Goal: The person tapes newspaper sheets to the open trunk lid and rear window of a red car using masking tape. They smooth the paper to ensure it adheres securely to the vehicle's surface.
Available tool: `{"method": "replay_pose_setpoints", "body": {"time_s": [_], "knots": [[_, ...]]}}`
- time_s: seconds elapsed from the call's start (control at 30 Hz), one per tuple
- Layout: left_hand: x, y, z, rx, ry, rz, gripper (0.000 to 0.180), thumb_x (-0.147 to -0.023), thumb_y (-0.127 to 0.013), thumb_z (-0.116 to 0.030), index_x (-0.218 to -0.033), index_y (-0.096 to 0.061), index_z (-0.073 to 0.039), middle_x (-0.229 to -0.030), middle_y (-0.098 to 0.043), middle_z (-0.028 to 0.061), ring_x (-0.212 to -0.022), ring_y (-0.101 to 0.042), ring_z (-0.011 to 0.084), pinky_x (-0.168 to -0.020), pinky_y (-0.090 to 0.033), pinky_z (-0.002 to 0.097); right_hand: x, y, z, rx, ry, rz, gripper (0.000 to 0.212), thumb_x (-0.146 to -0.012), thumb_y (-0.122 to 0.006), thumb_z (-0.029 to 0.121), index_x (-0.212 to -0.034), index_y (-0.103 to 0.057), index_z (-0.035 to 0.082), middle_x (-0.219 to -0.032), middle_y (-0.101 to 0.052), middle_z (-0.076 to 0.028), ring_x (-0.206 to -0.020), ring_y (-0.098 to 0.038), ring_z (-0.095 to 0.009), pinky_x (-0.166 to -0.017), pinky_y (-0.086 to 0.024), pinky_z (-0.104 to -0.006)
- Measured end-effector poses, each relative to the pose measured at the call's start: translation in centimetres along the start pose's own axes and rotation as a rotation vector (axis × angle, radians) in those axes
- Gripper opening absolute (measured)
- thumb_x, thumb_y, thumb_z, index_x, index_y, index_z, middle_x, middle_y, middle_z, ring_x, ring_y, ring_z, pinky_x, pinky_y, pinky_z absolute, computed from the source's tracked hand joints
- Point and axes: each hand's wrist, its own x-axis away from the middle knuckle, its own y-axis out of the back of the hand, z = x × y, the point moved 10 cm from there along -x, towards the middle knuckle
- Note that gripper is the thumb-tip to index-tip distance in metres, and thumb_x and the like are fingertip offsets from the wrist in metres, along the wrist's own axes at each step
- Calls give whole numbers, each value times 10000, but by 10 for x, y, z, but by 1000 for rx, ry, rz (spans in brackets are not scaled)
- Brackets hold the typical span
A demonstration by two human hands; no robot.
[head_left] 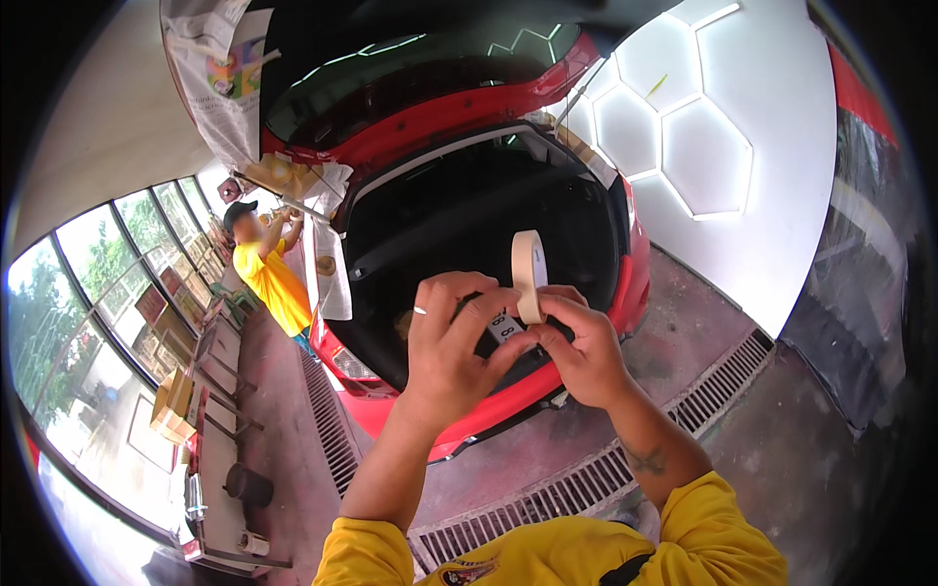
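In front of my chest, a beige roll of masking tape (525,272) stands on edge between my two hands. My right hand (591,354) grips its lower part, with thumb and fingers bent. From the other side, my left hand (442,347) reaches in with curved fingers; its index fingertip meets the roll's lower edge and its thumb stretches to the right thumb. Whether a loose tape end lies between the fingertips is hidden. Beyond my hands is a red car's rear bumper (508,396), with a licence plate (505,328) partly covered by my fingers.
The car's tailgate (440,112) is raised over a dark cargo opening (459,220). Newspaper masking (330,259) covers the left side, where a person in a yellow shirt (274,283) works. Floor grates (557,498) run behind the car. A bench (210,391) lines the left windows.
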Motion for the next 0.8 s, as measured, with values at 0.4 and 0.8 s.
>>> {"method": "replay_pose_setpoints", "body": {"time_s": [0.4,0.8], "knots": [[30,-197,-1,156,486,143,370,-824,-820,-71,-1152,-648,-58,-1191,-638,149,-1140,-633,381,-969,-523,469,24,107,-96,265,-36,325,433,-882,-693,30,-1314,-679,51,-934,-720,-121,-895,-654,-337,-880,-445,-479],[113,-186,-7,-147,683,171,419,-810,-840,-58,-1159,-607,-44,-1189,-623,162,-1137,-626,384,-921,-549,464,73,44,-140,34,-193,533,318,-913,-699,42,-1228,-682,82,-959,-713,-170,-930,-665,-398,-831,-483,-504]]}}
